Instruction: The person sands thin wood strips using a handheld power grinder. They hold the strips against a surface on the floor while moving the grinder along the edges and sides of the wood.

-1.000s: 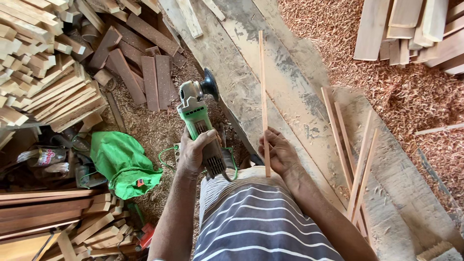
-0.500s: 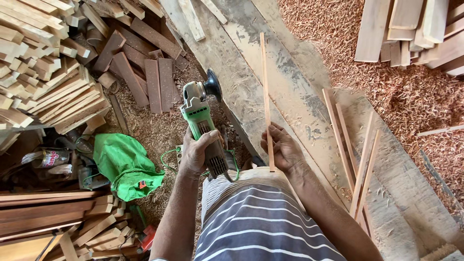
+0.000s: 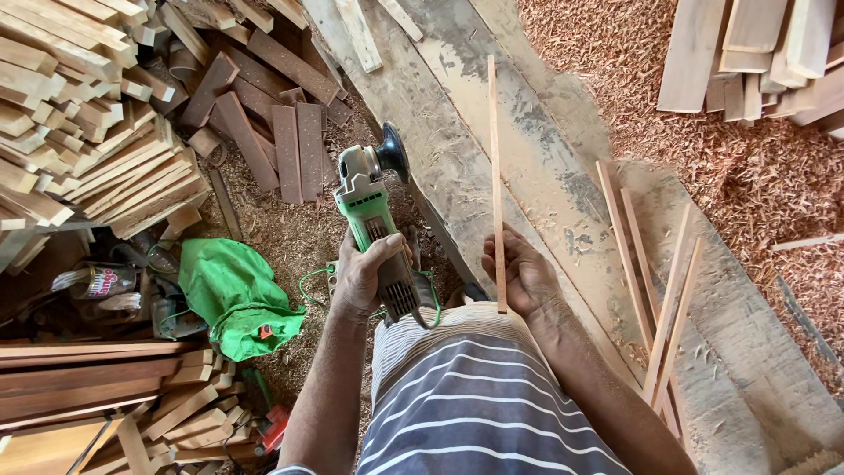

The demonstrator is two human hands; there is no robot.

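Wood strip (image 3: 495, 176) pinched in right hand (image 3: 519, 280), grinder (image 3: 374, 220) gripped in left hand (image 3: 362, 274).
Strip's long axis runs away along plank (image 3: 545, 176); loose strips (image 3: 655, 290) right of it, green cloth (image 3: 233, 295) left.

A long plank (image 3: 457, 167) ran from the top of the view down to the lower right, its face dusty and scuffed. Four thin slats (image 3: 655, 290) lay loose on it at the right, crossing near their lower ends. Reddish shavings (image 3: 747, 193) covered the ground beyond it, and pale boards (image 3: 756, 53) were stacked in the top right corner. Left of the plank, sawdust (image 3: 299, 237) spread over the ground, with dark offcuts (image 3: 290, 149) lying in it. Cut sticks (image 3: 70, 114) were piled at the upper left, more boards (image 3: 79, 387) at the lower left. A green cloth (image 3: 233, 295) lay crumpled between them.
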